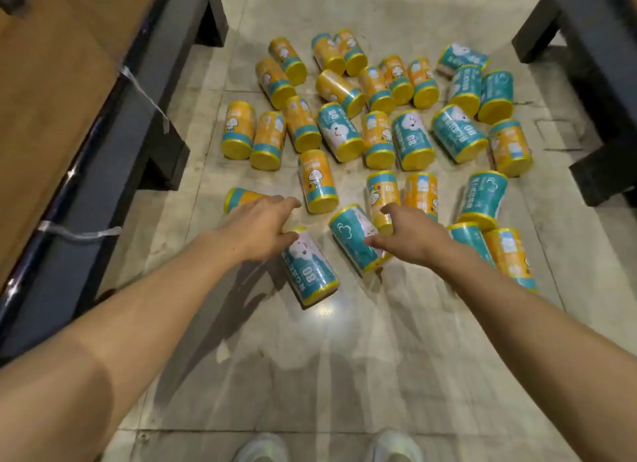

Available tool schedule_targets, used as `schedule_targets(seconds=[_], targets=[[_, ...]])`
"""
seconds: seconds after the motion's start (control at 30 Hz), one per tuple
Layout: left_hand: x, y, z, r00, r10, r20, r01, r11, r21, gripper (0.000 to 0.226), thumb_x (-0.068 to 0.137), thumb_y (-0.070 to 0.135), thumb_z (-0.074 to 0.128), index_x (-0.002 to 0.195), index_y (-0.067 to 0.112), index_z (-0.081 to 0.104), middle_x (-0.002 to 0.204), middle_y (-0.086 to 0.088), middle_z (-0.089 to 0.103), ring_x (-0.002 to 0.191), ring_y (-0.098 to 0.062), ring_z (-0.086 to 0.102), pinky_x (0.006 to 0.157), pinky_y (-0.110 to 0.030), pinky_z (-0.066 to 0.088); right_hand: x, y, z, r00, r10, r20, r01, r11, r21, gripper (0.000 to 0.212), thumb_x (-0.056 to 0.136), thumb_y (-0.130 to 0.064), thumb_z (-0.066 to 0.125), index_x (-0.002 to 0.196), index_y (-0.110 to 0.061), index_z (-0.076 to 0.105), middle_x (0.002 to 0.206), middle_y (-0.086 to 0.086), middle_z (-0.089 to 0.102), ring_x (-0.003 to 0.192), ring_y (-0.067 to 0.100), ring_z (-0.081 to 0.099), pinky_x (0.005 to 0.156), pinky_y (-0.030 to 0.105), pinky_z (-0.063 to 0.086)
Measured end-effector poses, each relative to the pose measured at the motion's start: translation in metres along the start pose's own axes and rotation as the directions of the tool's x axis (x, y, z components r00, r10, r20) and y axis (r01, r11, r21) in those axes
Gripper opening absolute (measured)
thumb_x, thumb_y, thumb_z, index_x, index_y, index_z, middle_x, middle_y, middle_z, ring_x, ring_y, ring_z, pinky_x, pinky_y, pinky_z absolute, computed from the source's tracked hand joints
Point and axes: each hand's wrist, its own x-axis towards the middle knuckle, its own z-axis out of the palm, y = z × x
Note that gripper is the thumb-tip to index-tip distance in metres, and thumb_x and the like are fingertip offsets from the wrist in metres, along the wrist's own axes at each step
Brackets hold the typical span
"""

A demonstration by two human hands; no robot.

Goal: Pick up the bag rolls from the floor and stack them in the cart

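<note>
Both hands reach spread, holding nothing, over nearest bag rolls.

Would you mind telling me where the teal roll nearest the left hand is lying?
In the head view, the teal roll lies on the floor tiles, just under the left hand.

Bare floor lies open near the feet; farther on, bag rolls crowd between dark shelf bases.
</note>
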Motion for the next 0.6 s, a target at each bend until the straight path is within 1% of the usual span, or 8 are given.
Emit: schedule_targets(seconds=[0.1,0.13,0.23,0.3,0.4,0.47,0.5,0.6], targets=[[-0.004,-0.003,0.000,1.000,-0.014,0.001,0.014,1.000,-0.004,0.062,0.093,0.042,0.062,0.148,0.022,0.040,0.137,-0.008,0.055,0.127,-0.032,0.052,0.099,-0.046,0.047,0.007,-0.009,0.008,0.999,0.045,-0.005,-0.045,0.999,0.019,0.076,0.085,-0.055,0.072,0.140,-0.009,0.046,0.135,0.016,0.057,0.121,0.034,0.056,0.093,0.042,0.050],[-0.006,-0.003,0.001,1.000,-0.016,0.018,0.016,1.000,0.004,0.062,0.093,0.041,0.062,0.148,0.022,0.040,0.139,-0.008,0.054,0.128,-0.032,0.052,0.100,-0.046,0.046,0.010,-0.015,0.011,0.998,0.061,0.009,-0.061,0.998,0.033,0.076,0.083,-0.056,0.073,0.138,-0.009,0.047,0.133,0.016,0.058,0.119,0.034,0.058,0.092,0.041,0.051],[-0.005,-0.008,0.006,1.000,0.007,0.002,-0.007,1.000,0.028,0.063,0.094,0.042,0.060,0.150,0.022,0.039,0.146,-0.008,0.050,0.134,-0.031,0.048,0.105,-0.045,0.044,0.034,-0.030,0.031,0.994,0.109,0.019,-0.110,0.989,0.103,0.078,0.077,-0.060,0.077,0.129,-0.009,0.049,0.128,0.016,0.058,0.115,0.033,0.059,0.090,0.042,0.053],[-0.005,-0.015,0.007,1.000,0.019,-0.008,-0.018,0.999,0.048,0.064,0.095,0.043,0.058,0.151,0.021,0.038,0.150,-0.008,0.047,0.137,-0.030,0.045,0.108,-0.044,0.041,0.043,-0.037,0.046,0.989,0.144,0.026,-0.145,0.986,0.079,0.087,0.075,-0.062,0.078,0.135,-0.008,0.045,0.134,0.017,0.052,0.121,0.034,0.054,0.094,0.043,0.051],[-0.009,-0.019,0.008,0.999,0.049,0.023,-0.051,0.992,0.113,0.067,0.094,0.042,0.058,0.153,0.022,0.034,0.151,-0.005,0.045,0.137,-0.028,0.044,0.109,-0.039,0.039,0.048,-0.045,0.065,0.977,0.211,-0.029,-0.212,0.977,-0.005,0.102,0.074,-0.060,0.080,0.146,-0.007,0.030,0.143,0.019,0.042,0.132,0.036,0.040,0.100,0.044,0.045],[-0.012,-0.019,0.009,0.996,0.079,0.051,-0.087,0.983,0.161,0.068,0.093,0.041,0.061,0.153,0.022,0.034,0.149,-0.005,0.045,0.135,-0.028,0.046,0.107,-0.039,0.039,0.052,-0.048,0.075,0.968,0.239,-0.072,-0.244,0.968,-0.058,0.110,0.073,-0.058,0.080,0.151,-0.007,0.022,0.145,0.020,0.039,0.134,0.037,0.036,0.099,0.044,0.046],[-0.013,-0.019,0.010,0.992,0.111,0.056,-0.120,0.977,0.175,0.069,0.091,0.040,0.064,0.151,0.021,0.037,0.146,-0.006,0.048,0.132,-0.029,0.049,0.104,-0.040,0.042,0.054,-0.048,0.079,0.966,0.243,-0.092,-0.250,0.965,-0.084,0.111,0.073,-0.056,0.081,0.152,-0.008,0.019,0.145,0.021,0.039,0.133,0.037,0.036,0.098,0.044,0.046],[-0.011,-0.020,0.016,0.971,0.221,0.090,-0.235,0.953,0.192,0.068,0.075,0.030,0.076,0.138,0.012,0.054,0.126,-0.013,0.062,0.111,-0.037,0.062,0.086,-0.044,0.053,0.060,-0.048,0.091,0.969,0.218,-0.119,-0.236,0.958,-0.162,0.105,0.076,-0.048,0.080,0.151,-0.009,0.017,0.141,0.021,0.043,0.128,0.035,0.041,0.094,0.041,0.047]])
